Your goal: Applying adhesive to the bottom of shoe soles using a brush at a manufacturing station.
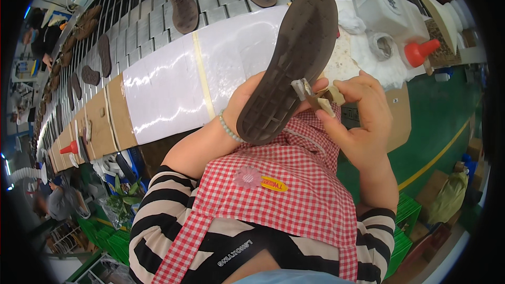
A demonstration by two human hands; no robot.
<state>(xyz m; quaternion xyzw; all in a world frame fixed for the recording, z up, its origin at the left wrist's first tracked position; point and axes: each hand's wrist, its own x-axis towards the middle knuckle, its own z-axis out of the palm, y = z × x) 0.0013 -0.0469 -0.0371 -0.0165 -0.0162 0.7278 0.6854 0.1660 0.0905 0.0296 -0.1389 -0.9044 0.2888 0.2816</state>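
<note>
A dark brown shoe sole [305,26] is tilted upright in front of me, its recessed, ribbed side facing me. My left hand [246,97], with a beaded bracelet at the wrist, is closed around its edge from behind; the sole hides part of that hand. My right hand [368,113] pinches a small brush [314,100] with a brownish handle and a whitish, flattened tip. That tip lies at the sole's right edge, apparently touching it. Pale beige coverings show on some right fingertips.
A white sheet [163,89] covers the bench beneath the sole. Beyond it, a slatted conveyor [221,0] carries several soles. At right are a white plastic container [380,8], a tape roll [381,46] and a red nozzle [421,51]. Other people work far left.
</note>
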